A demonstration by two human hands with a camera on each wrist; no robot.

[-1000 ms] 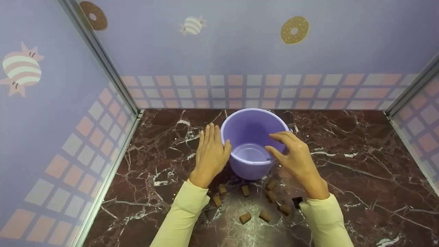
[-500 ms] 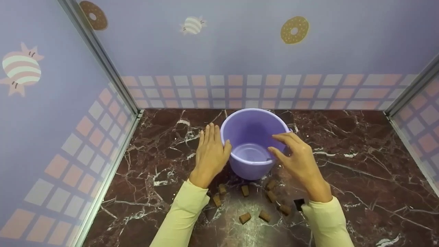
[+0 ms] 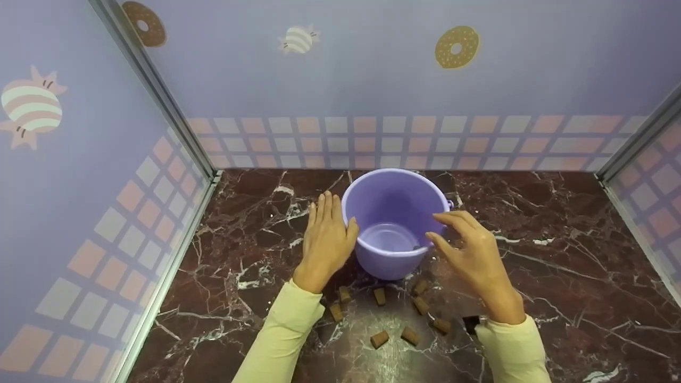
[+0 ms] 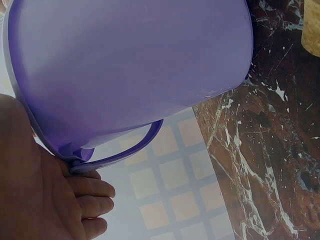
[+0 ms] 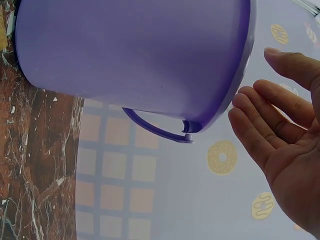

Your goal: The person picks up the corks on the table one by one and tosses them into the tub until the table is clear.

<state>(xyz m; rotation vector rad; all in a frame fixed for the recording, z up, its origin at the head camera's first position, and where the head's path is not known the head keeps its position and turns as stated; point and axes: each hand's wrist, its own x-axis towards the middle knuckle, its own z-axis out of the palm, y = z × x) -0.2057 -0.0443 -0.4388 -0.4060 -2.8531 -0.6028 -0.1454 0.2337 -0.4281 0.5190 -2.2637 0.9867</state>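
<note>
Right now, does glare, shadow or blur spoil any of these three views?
Head view: pale glare on the marble surface, shading inside the purple bucket. Left wrist view: left hand dim against the brighter wall. Right wrist view: right hand readable, no obvious motion smear.

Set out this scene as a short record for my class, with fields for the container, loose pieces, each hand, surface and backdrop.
Container: purple bucket, upright, handle lowered
Loose pieces: eight brown cork-like pieces, on the bucket's near side
Left hand: touching the bucket's left side
Right hand: at the right side, holding nothing; contact unclear
Surface: dark marbled tabletop
Backdrop: lilac wall, doughnut prints
</note>
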